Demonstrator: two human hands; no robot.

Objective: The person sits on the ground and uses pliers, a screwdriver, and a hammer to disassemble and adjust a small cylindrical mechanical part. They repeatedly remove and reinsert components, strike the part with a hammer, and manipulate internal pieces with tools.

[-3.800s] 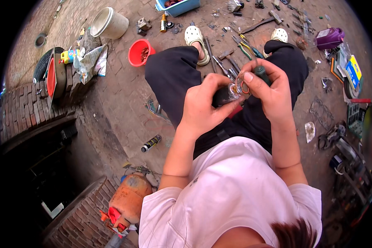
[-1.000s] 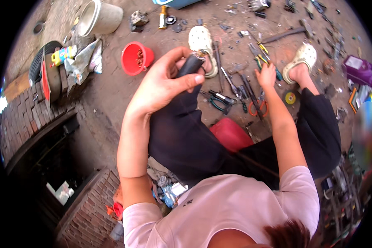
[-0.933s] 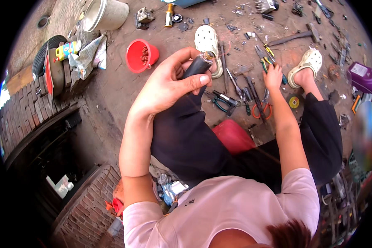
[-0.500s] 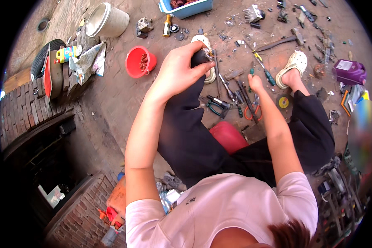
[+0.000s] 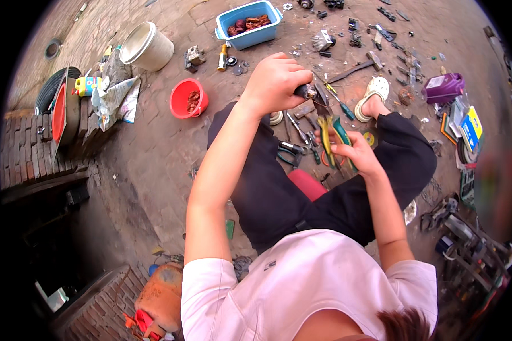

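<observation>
My left hand [image 5: 276, 85] is closed around a dark, rounded cylindrical part [image 5: 305, 91], with thin copper-coloured wire at its end. Most of that part is hidden by my fingers. In my right hand [image 5: 357, 152] is a pair of pliers [image 5: 325, 136] with yellow and green handles spread apart. Their jaws point up toward the dark part; whether they touch it I cannot tell. On the ground below lie a hammer [image 5: 305, 110], dark-handled pliers [image 5: 290, 152] and a screwdriver [image 5: 346, 110].
Beyond my left hand stand a red bucket [image 5: 179, 102], a white bucket [image 5: 165, 50] and a blue tub [image 5: 256, 38] of reddish-brown pieces. A larger hammer [image 5: 352, 69], a purple jug [image 5: 445, 88] and scattered metal parts lie ahead and right. Beneath me is a red seat [image 5: 307, 184].
My right hand has risen from the tools on the ground toward my left, and now has the pliers in it. My left hand has shifted right with the dark part, and the view has shifted.
</observation>
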